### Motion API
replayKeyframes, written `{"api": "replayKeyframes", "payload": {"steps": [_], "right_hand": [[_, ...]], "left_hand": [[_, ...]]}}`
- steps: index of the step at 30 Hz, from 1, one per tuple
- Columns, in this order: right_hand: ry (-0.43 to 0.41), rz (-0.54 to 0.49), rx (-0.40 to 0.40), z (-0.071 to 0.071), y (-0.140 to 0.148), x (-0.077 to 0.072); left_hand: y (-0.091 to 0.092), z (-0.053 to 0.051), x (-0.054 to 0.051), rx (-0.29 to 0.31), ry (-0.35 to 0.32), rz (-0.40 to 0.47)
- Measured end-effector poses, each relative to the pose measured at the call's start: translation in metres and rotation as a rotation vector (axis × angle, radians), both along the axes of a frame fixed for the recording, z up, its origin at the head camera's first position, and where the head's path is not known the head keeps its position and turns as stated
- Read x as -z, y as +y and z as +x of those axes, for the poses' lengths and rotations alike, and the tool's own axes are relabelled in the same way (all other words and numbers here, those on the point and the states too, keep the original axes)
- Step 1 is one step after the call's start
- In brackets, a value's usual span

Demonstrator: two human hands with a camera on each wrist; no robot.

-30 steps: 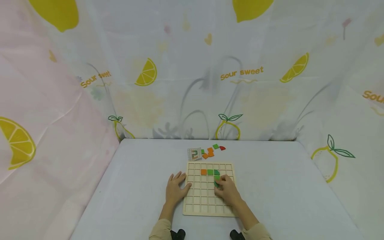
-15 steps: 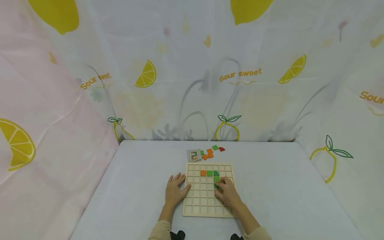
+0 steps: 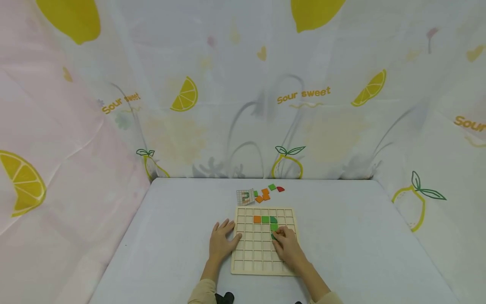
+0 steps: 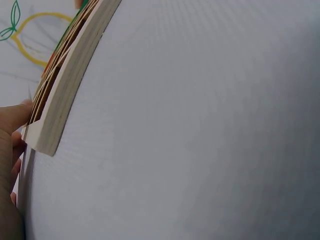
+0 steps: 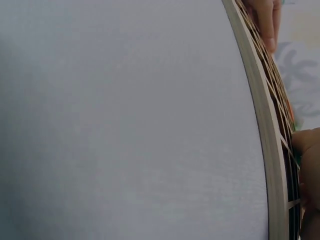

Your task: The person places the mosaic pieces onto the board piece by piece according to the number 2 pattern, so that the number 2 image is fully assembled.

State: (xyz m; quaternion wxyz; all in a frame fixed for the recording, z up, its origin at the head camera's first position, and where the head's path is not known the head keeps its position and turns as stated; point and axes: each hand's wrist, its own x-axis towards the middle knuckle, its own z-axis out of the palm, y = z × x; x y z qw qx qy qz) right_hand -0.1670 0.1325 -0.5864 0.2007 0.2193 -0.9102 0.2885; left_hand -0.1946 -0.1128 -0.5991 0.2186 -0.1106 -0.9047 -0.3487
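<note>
A pale wooden grid board [image 3: 250,255] lies on the white table in the head view. In its upper rows sit an orange square tile [image 3: 257,219], a green square tile [image 3: 265,219], a dark green rounded tile [image 3: 273,220] and, below that, another green square tile [image 3: 274,227]. My right hand [image 3: 289,245] pinches a dark green tile [image 3: 273,237] at the cell under it; fingertips hide most of its shape. Fingers spread, my left hand [image 3: 223,240] rests at the board's left edge, its thumb over the rim. Both wrist views show mostly table and the board's side.
Behind the board lies a small pattern card [image 3: 245,197] with a grid drawing. Beside it are several loose orange tiles [image 3: 265,194], a green tile [image 3: 272,187] and a red rounded tile [image 3: 280,189]. A lemon-printed cloth [image 3: 243,126] hangs past the table's far edge.
My right fingers have shifted slightly toward me, uncovering more of the lower green square tile. The left hand has stayed at the board's edge.
</note>
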Motion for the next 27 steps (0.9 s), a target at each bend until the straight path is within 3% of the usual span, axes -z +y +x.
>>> {"api": "replayKeyframes", "payload": {"steps": [4, 9, 21, 27], "right_hand": [[0.064, -0.01, 0.008, 0.0014, -0.0014, 0.005], [0.084, -0.042, 0.011, 0.0, -0.0018, 0.009], [0.038, -0.027, 0.004, -0.0085, -0.0008, 0.0014], [-0.026, -0.051, 0.056, -0.0048, -0.0052, 0.0006]], "left_hand": [[-0.0004, -0.0002, 0.0001, 0.0, 0.011, 0.002], [-0.0004, 0.0, 0.0001, 0.008, 0.023, 0.004], [-0.0004, -0.0015, 0.0021, 0.012, 0.017, 0.004], [-0.0001, -0.0003, 0.0007, 0.006, 0.015, 0.003]]}}
